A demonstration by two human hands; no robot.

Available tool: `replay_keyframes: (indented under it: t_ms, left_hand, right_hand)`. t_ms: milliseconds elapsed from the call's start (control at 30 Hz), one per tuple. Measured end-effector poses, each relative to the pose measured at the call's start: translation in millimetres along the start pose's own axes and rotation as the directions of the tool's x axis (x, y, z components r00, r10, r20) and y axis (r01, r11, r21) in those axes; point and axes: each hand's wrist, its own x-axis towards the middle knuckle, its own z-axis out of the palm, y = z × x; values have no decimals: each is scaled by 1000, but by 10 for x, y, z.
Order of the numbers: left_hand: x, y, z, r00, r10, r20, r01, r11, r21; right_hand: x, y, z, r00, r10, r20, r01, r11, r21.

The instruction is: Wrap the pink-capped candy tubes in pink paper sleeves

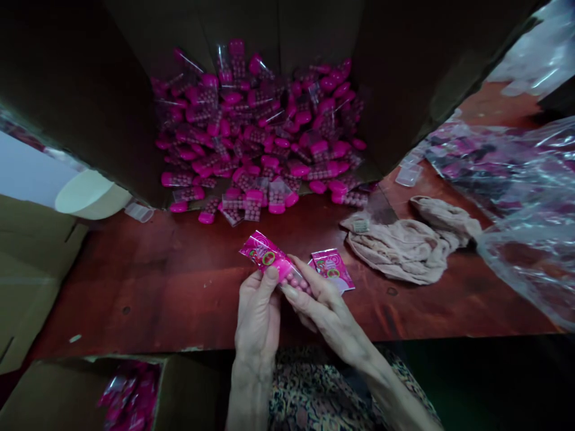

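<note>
Where the tabletop's left edge meets an open cardboard carton [54, 383], pink packets lie inside it. A heap of pink bead tubes [256, 131] fills a box at the back of the reddish wooden table [148, 287]. The left hand [258, 317] is closed on a pink printed sachet [265, 254]; the right hand [321, 305] pinches the pink bead tube [291, 278] projecting from it. A second sachet [332, 269] lies just beyond. Further right: beige cloth [404, 245], clear plastic bags [525, 251].

Bare left hand [257, 317] and right hand [326, 311] holding a glossy pink bead packet [269, 258] above a reddish-brown wooden tabletop [157, 281].
</note>
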Motion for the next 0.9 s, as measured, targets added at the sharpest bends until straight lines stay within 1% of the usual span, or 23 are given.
replay_keyframes:
  t_ms: [67,133,233,367,467,567,667,733,767,833,900]
  left_hand:
    - [-24,-9,7,999,20,-50,-18,999,41]
    - [-55,-25,20,996,45,-81,-37,995,98]
    - [-90,-43,61,996,67,-59,-57,987,153]
    - [-109,-32,133,999,49,-2,-49,996,77]
    - [-143,-24,161,998,48,-33,-47,998,29]
    - [-187,-41,159,996,50,-80,-47,998,29]
    - [-195,-62,137,997,36,-68,-34,999,27]
    - [-177,-62,111,998,46,-52,-44,999,29]
    - [-165,-57,94,997,59,-45,-57,997,43]
    - [-144,-41,56,992,114,-49,-109,990,92]
    - [-135,-25,20,980,185,-75,-172,974,145]
  right_hand:
    - [-11,-10,61,999,-43,-30,42,999,-26]
    - [-36,-23,115,994,-98,-39,94,991,-94]
    - [-56,-41,141,988,-148,-47,140,980,-144]
    - [-25,-40,138,970,-209,-126,209,978,-17]
    - [-6,-21,169,962,-219,-162,231,971,62]
    - [-2,2,198,969,-159,-187,184,975,123]
    - [13,9,191,975,-67,-213,115,969,220]
    - [33,0,176,981,7,-195,58,943,328]
    - [45,-8,170,987,47,-151,17,918,397]
    - [66,-22,166,995,102,-23,-74,842,534]
    - [78,-30,171,990,111,83,-138,773,620]
